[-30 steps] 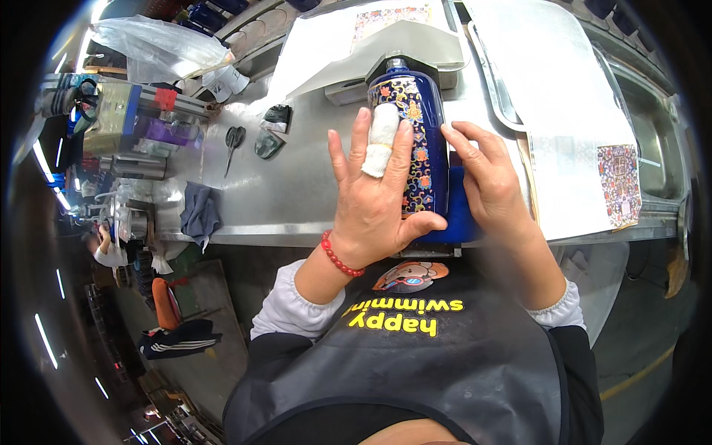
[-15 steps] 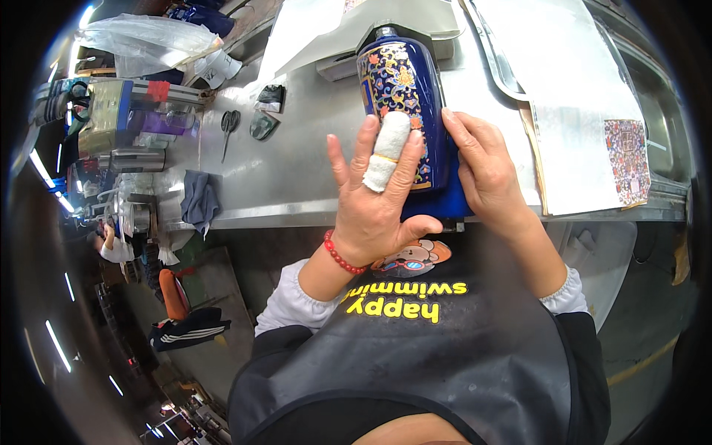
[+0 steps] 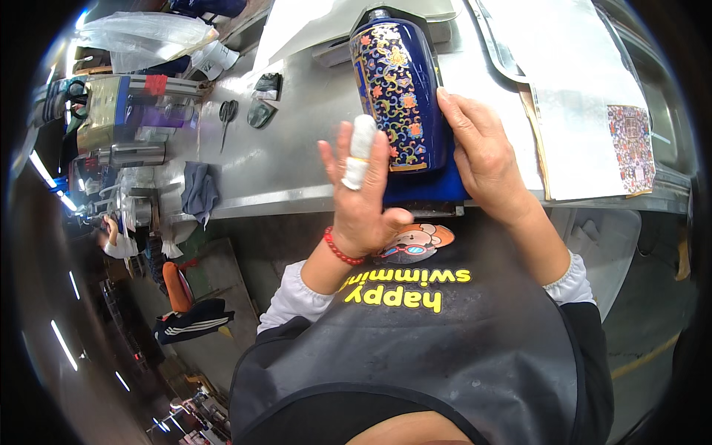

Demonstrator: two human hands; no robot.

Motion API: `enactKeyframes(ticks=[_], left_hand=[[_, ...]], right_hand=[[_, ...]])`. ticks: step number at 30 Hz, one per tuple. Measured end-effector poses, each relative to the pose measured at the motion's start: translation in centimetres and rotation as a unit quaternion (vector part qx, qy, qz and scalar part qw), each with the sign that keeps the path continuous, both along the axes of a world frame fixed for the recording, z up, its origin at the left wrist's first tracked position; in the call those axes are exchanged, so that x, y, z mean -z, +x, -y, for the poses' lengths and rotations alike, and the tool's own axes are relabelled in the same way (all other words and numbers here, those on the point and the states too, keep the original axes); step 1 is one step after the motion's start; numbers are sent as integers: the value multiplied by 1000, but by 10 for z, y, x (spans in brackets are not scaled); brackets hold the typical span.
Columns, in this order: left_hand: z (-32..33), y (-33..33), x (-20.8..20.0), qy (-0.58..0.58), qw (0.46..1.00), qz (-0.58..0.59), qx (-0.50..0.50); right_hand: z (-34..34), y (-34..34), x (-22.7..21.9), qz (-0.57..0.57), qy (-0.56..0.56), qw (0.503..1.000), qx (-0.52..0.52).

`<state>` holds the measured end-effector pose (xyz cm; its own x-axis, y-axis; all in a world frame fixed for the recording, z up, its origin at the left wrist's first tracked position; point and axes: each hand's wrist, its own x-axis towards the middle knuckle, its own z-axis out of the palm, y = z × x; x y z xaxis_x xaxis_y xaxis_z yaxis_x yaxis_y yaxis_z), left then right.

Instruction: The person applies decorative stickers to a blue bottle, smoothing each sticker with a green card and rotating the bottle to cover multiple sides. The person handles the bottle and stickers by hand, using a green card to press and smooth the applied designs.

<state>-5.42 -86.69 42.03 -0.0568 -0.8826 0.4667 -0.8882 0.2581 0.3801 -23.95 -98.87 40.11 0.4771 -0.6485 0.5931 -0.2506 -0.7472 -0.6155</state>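
Right hand [image 3: 486, 163]: fingers lie along right side of blue patterned bottle [image 3: 404, 96]; whether they pinch, I cannot tell | Left hand [image 3: 360, 204]: spread, one finger in white wrapping [image 3: 360, 152]; earlier over the pattern, now drawn to bottle's lower left | Bottle: on blue pad [image 3: 426, 191], near front edge of worktop [image 3: 297, 133], pattern more uncovered than before

Black scissors [image 3: 226, 122] lie on the metal table [image 3: 278, 144], and a blue-grey cloth [image 3: 199, 191] hangs over its edge. Below, dark white-striped fabric [image 3: 194, 323] lies beside an orange object [image 3: 177, 286]. Clear plastic sheeting [image 3: 144, 33] bunches at upper left.
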Motion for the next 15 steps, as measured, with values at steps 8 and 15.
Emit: enactKeyframes(ticks=[8,15], left_hand=[[0,-8,5,-35,990,134,40],[1,2,10,-67,994,-76,45]], right_hand=[[-2,1,1,-1,3,1000,4],[-1,1,2,-10,-10,1000,4]])
